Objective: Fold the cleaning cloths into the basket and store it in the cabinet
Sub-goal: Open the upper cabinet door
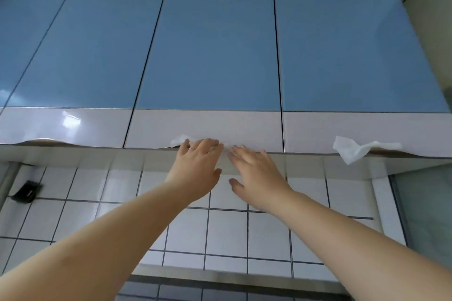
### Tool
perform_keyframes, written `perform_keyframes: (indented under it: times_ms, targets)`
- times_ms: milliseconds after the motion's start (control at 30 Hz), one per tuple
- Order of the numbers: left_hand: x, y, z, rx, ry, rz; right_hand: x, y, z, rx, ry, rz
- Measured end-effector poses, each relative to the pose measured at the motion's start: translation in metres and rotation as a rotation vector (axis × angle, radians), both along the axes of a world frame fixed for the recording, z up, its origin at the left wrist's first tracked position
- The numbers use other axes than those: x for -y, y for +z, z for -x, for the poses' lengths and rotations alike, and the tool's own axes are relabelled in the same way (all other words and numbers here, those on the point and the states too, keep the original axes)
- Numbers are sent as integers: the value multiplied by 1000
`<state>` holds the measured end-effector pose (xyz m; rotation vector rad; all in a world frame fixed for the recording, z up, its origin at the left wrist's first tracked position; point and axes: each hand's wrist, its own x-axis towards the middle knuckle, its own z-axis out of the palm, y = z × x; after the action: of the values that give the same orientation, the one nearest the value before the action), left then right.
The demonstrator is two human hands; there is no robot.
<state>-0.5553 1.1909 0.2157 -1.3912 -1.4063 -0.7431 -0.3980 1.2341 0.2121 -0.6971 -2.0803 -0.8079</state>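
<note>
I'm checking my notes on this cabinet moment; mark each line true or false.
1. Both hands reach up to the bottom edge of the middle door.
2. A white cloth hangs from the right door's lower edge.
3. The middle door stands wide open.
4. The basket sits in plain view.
1. True: the left hand and right hand are at the lower edge of the middle door.
2. True: a white cloth hangs there.
3. False: it looks closed, flush with its neighbours.
4. False: no basket shows.
</note>
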Motion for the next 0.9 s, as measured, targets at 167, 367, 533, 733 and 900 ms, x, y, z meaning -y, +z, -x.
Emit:
perform_keyframes:
  times_ms: [167, 367, 533, 733, 900]
  targets:
    - [-13, 6, -1, -23, -5, -94, -16, 4, 11, -57, -20, -110]
    - [-11, 10, -1, 57, -100, -238, -18, -3, 8, -208, 1, -277]
    - [14, 17, 0, 60, -90, -328, 2, -8, -10, -262, 15, -377]
    - [49, 20, 2, 159, -161, -327, 32, -38, -27, -367, 197, -389]
    - [77, 22, 8, 193, -219, -352, 75, -39, -4, -496, 571, -333]
